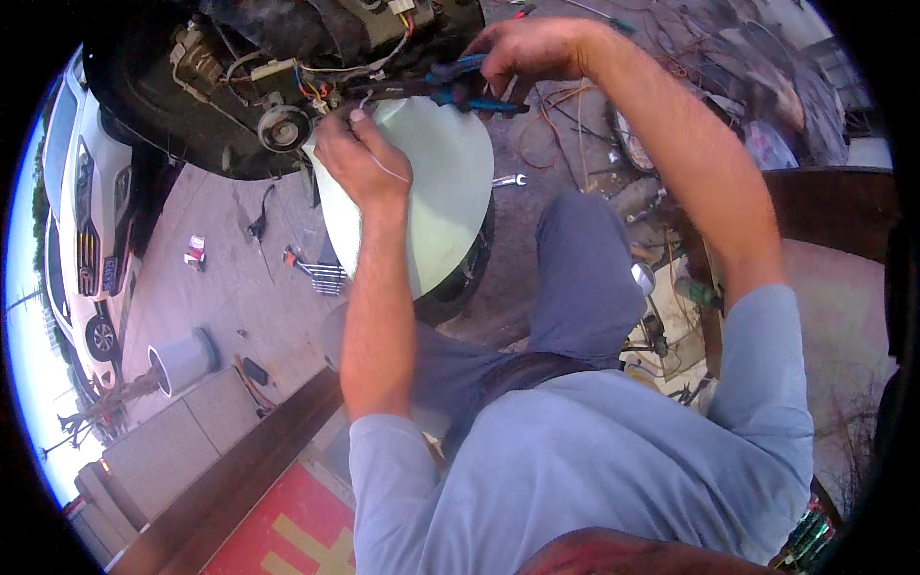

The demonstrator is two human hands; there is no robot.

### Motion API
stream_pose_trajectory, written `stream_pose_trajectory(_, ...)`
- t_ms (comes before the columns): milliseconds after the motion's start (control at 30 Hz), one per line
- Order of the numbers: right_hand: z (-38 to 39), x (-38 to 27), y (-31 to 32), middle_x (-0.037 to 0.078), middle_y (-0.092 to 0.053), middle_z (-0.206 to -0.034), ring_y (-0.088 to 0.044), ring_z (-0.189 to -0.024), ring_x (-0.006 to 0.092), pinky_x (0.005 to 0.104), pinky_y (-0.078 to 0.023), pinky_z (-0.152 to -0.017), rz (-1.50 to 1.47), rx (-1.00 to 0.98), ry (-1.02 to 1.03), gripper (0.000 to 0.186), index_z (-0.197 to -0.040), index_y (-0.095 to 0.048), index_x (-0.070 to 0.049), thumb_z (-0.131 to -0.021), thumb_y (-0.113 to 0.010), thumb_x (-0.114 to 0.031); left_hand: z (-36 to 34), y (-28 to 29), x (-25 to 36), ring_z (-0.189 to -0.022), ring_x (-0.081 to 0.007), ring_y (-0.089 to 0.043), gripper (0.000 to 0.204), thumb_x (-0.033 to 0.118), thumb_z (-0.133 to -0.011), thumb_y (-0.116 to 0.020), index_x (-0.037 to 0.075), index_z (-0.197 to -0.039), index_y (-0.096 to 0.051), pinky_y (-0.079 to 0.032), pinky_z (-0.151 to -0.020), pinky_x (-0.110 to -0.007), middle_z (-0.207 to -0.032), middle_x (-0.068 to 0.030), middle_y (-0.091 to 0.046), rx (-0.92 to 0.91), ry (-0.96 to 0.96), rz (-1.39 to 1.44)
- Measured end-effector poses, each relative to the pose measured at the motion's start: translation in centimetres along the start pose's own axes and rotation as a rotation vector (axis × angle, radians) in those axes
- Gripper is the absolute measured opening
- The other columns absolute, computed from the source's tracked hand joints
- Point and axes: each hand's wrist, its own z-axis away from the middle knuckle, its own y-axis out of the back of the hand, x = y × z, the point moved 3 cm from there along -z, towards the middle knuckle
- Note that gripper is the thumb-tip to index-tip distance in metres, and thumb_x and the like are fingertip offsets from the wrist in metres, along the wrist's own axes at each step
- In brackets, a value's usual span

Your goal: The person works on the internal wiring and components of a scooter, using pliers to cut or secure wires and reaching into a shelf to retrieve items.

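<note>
I see my left hand pinching a thin white wire beside the wiring of the dark machine. My right hand is clamped on blue-handled pliers (their tips at that wiring). A pale green panel sits beneath both hands; a wrench lies on the ground.

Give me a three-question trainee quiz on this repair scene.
1. True or false: the right hand holds blue-handled pliers.
2. What does the left hand pinch? A) a thin white wire B) a wrench C) a rag
3. What silver tool lies on the ground just right of the pale green panel?

Key: 1 true; 2 A; 3 a wrench.
</note>
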Motion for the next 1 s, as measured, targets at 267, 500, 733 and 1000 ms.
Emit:
stream_pose_trajectory(267, 3.2, -0.7, 1.6, 0.005, -0.064, -0.087, -0.059, -0.077, 0.0144, 0.03, -0.048, -0.068, 0.272, 0.131, 0.113, 0.049, -0.122, -0.063, -0.001, -0.074, -0.069, -0.008, -0.1, 0.0, -0.6, -0.096, -0.0397, -0.055, 0.023, 0.015, -0.098, -0.048, -0.003, -0.102, -0.062, -0.039, -0.089, -0.048, -0.098, -0.0208, -0.062, -0.056, -0.007, 0.029)
stream_pose_trajectory(500, 4.7, 2.0, -2.9, 0.018, -0.055, -0.135, -0.058, -0.111, 0.0345, 0.0439, -0.048, -0.09, 0.991, 0.483, 0.477, 0.041, -0.112, -0.064, -0.007, -0.072, -0.071, -0.007, -0.1, -0.2, -0.5, -0.098, -0.04, -0.056, 0.026, 0.018, -0.098, -0.048, -0.003, -0.104, -0.063, -0.039, -0.091, -0.047, -0.102, -0.0213, -0.064, -0.031, 0.053, 0.022)
stream_pose_trajectory(733, 2.9, 1.3, -3.5, 0.011, -0.056, -0.137, -0.053, -0.122, 0.0294, 0.0492, -0.038, -0.103, 1.57, 0.958, 0.825, 0.029, -0.104, -0.066, -0.011, -0.075, -0.063, -0.014, -0.2, -0.1, -0.5, -0.099, -0.0367, -0.054, 0.033, 0.025, -0.101, -0.049, -0.005, -0.1, -0.061, -0.042, -0.09, -0.045, -0.103, -0.0223, -0.059, 0.013, 0.129, 0.014)
stream_pose_trajectory(1000, 2.0, 2.9, -4.1, 0.007, -0.059, -0.127, -0.053, -0.12, 0.0257, 0.0509, -0.038, -0.104, 1.508, 1.12, 0.801, 0.019, -0.092, -0.07, -0.013, -0.076, -0.064, -0.022, -0.6, 0.0, -0.7, -0.107, -0.0348, -0.051, 0.034, 0.028, -0.102, -0.053, -0.005, -0.101, -0.061, -0.043, -0.092, -0.043, -0.115, -0.0224, -0.048, -0.029, -0.023, 0.009)
